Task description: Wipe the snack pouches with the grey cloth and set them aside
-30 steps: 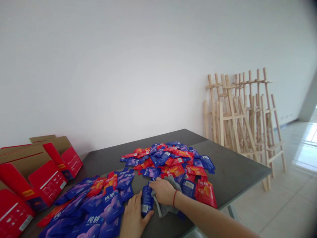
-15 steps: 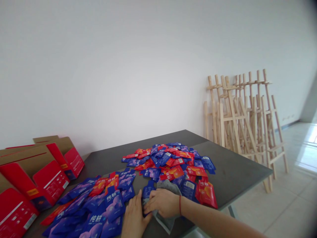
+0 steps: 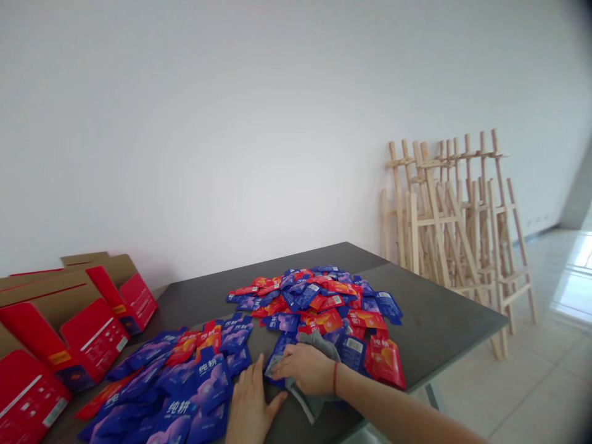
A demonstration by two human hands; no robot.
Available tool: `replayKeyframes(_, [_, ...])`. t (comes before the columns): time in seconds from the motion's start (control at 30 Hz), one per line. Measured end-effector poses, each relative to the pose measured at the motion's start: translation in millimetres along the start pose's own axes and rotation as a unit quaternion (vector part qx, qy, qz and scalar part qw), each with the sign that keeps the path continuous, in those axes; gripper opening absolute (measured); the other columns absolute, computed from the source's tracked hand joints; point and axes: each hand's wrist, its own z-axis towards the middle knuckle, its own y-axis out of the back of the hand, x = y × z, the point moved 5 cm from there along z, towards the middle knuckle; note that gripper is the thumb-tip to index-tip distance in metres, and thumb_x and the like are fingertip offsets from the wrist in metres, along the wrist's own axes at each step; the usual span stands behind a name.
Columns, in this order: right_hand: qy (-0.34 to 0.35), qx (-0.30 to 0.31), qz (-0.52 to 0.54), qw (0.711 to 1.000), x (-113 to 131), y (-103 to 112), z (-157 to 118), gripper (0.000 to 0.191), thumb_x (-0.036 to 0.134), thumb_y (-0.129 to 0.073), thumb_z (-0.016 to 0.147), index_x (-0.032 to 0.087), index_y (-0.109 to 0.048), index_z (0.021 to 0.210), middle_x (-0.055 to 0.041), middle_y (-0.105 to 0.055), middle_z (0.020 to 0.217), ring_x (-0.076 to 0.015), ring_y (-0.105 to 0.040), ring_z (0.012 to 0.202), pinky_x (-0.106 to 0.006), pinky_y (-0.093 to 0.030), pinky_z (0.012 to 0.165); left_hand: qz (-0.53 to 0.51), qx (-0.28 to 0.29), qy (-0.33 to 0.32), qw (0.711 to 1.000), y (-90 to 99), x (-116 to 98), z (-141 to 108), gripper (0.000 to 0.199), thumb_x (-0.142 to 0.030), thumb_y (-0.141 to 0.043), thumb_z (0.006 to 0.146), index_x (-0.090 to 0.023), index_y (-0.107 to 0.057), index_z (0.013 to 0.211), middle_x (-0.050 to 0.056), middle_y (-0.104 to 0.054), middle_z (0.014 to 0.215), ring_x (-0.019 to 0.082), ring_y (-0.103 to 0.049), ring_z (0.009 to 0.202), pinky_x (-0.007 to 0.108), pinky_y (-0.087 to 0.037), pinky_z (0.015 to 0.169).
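Note:
My right hand [image 3: 305, 369], with a red cord at the wrist, grips a grey cloth [image 3: 315, 404] that bunches under the palm and spreads out on both sides. Its fingertips press the cloth onto a blue pouch [image 3: 276, 357], which lies tilted on the dark table and is partly covered. Left of that pouch, my left hand [image 3: 252, 401] rests flat on the tabletop, fingers stretched and thumb apart, holding nothing. Close by its outer side is a heap of blue and red pouches [image 3: 215, 382]. Beyond my right hand spreads a larger mixed pile of pouches [image 3: 324, 296].
Open red cardboard boxes [image 3: 92, 333] line the table's left side. The dark table [image 3: 430, 308] ends at a right-hand edge above a tiled floor. Wooden easels [image 3: 444, 228] lean against the white wall behind it.
My right hand has shifted slightly right with the cloth. The blue pouch beneath now lies at a different angle, more of it showing. My left thumb has moved away from the pouch.

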Motion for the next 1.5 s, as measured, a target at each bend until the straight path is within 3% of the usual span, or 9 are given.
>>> replayKeyframes(0.23, [0.04, -0.006, 0.05, 0.998, 0.2, 6.4, -14.3, 0.055, 0.005, -0.047, 0.07, 0.019, -0.062, 0.121, 0.0011, -0.063, 0.127, -0.0185, -0.053, 0.107, -0.03, -0.039, 0.093, 0.035, 0.036, -0.01, 0.999, 11.7, -12.2, -1.7, 0.041, -0.035, -0.059, 0.079, -0.02, -0.062, 0.117, 0.008, -0.062, 0.114, 0.024, -0.055, 0.109, 0.037, -0.041, 0.091])
replayKeyframes(0.4, [-0.093, -0.014, 0.008, 0.996, -7.1, 16.5, -18.7, 0.054, 0.007, -0.049, 0.072, 0.018, -0.06, 0.124, -0.0037, -0.062, 0.129, -0.0227, -0.052, 0.108, -0.034, -0.04, 0.092, 0.06, 0.011, -0.02, 0.998, 17.8, -17.8, -3.7, 0.037, -0.038, -0.057, 0.082, -0.019, -0.065, 0.113, 0.008, -0.062, 0.113, 0.024, -0.054, 0.109, 0.037, -0.039, 0.092])
replayKeyframes(0.47, [-0.11, -0.013, -0.007, 0.994, -6.1, 18.1, -18.5, 0.052, 0.009, -0.049, 0.075, 0.018, -0.059, 0.126, -0.0048, -0.06, 0.131, -0.0237, -0.051, 0.109, -0.036, -0.04, 0.091, 0.069, -0.001, -0.031, 0.997, 18.3, -18.7, -4.6, 0.034, -0.037, -0.055, 0.083, -0.018, -0.066, 0.109, 0.009, -0.062, 0.112, 0.025, -0.054, 0.107, 0.037, -0.039, 0.092])
replayKeyframes(0.73, [0.024, 0.017, -0.003, 1.0, 9.3, 9.8, -21.1, 0.048, 0.014, -0.051, 0.076, 0.026, -0.061, 0.122, -0.0007, -0.063, 0.126, -0.0223, -0.051, 0.107, -0.037, -0.039, 0.086, 0.075, -0.02, -0.055, 0.996, 20.0, -20.6, -7.7, 0.025, -0.034, -0.055, 0.083, -0.019, -0.066, 0.101, 0.008, -0.063, 0.107, 0.024, -0.055, 0.104, 0.038, -0.039, 0.09])
replayKeyframes(0.83, [0.011, 0.016, -0.006, 1.0, 7.5, 11.3, -25.1, 0.051, 0.013, -0.051, 0.075, 0.026, -0.06, 0.124, -0.0015, -0.062, 0.126, -0.0219, -0.051, 0.106, -0.035, -0.04, 0.085, 0.07, -0.013, -0.047, 0.996, 21.8, -21.5, -8.1, 0.026, -0.034, -0.057, 0.082, -0.019, -0.066, 0.101, 0.008, -0.064, 0.108, 0.025, -0.055, 0.105, 0.038, -0.039, 0.09])
replayKeyframes(1.0, [-0.078, -0.002, -0.024, 0.997, -2.5, 18.3, -30.1, 0.051, 0.009, -0.048, 0.076, 0.019, -0.059, 0.125, -0.0034, -0.061, 0.13, -0.0236, -0.051, 0.105, -0.037, -0.04, 0.087, 0.06, -0.008, -0.045, 0.997, 21.8, -21.6, -8.7, 0.03, -0.036, -0.058, 0.081, -0.018, -0.065, 0.103, 0.009, -0.063, 0.11, 0.025, -0.055, 0.106, 0.039, -0.039, 0.091])
replayKeyframes(1.13, [-0.022, 0.021, -0.02, 0.999, 8.1, 15.6, -25.0, 0.052, 0.01, -0.052, 0.074, 0.022, -0.059, 0.124, -0.0029, -0.061, 0.129, -0.0232, -0.051, 0.106, -0.036, -0.04, 0.085, 0.054, -0.013, -0.05, 0.997, 19.2, -19.4, -7.7, 0.027, -0.035, -0.051, 0.085, -0.017, -0.063, 0.102, 0.009, -0.063, 0.108, 0.025, -0.055, 0.105, 0.038, -0.04, 0.09])
replayKeyframes(1.27, [0.038, 0.033, -0.003, 0.999, 21.3, 14.0, -20.9, 0.053, 0.011, -0.053, 0.074, 0.025, -0.058, 0.124, -0.0025, -0.063, 0.124, -0.022, -0.052, 0.105, -0.033, -0.04, 0.081, 0.051, -0.01, -0.052, 0.997, 19.8, -20.8, -7.5, 0.025, -0.025, -0.054, 0.079, -0.019, -0.062, 0.102, 0.008, -0.062, 0.112, 0.024, -0.054, 0.109, 0.037, -0.039, 0.092])
replayKeyframes(1.5, [-0.028, 0.031, -0.009, 0.999, 9.0, 23.6, -36.8, 0.064, 0.014, -0.052, 0.074, 0.024, -0.048, 0.137, -0.0078, -0.064, 0.108, -0.0227, -0.056, 0.101, -0.031, -0.042, 0.081, 0.057, -0.01, -0.05, 0.997, 22.4, -24.4, -11.0, 0.03, -0.02, -0.052, 0.077, -0.018, -0.063, 0.104, 0.009, -0.062, 0.113, 0.024, -0.052, 0.111, 0.038, -0.037, 0.096])
